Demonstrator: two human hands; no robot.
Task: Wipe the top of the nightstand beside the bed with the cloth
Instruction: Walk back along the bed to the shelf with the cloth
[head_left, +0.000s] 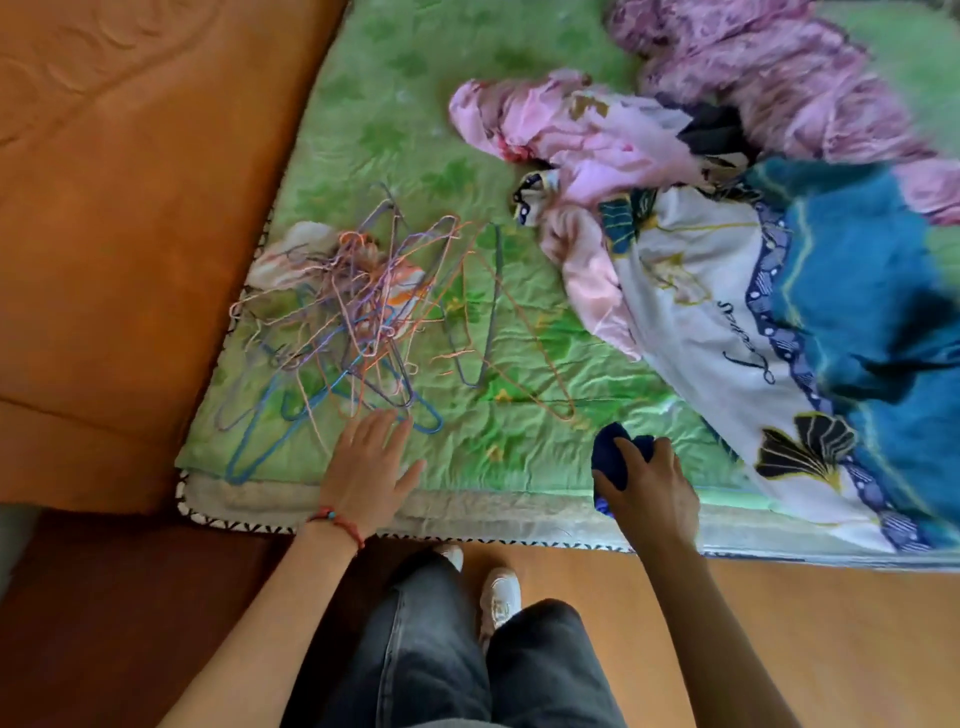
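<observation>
A dark blue cloth (618, 454) is bunched in my right hand (647, 491), which hovers over the near edge of the bed with the green quilt (467, 156). My left hand (369, 467) is open with fingers spread, flat over the quilt just below a tangle of wire hangers (358, 322). No nightstand top can be made out for certain; a dark brown wooden surface (78, 597) lies low at the left, beside the bed.
A pile of pink and purple clothes (675, 104) and a white-and-teal printed sheet (779, 322) cover the right of the bed. An orange padded headboard (130, 208) runs along the left. My legs and shoes (498, 592) stand on the tan floor.
</observation>
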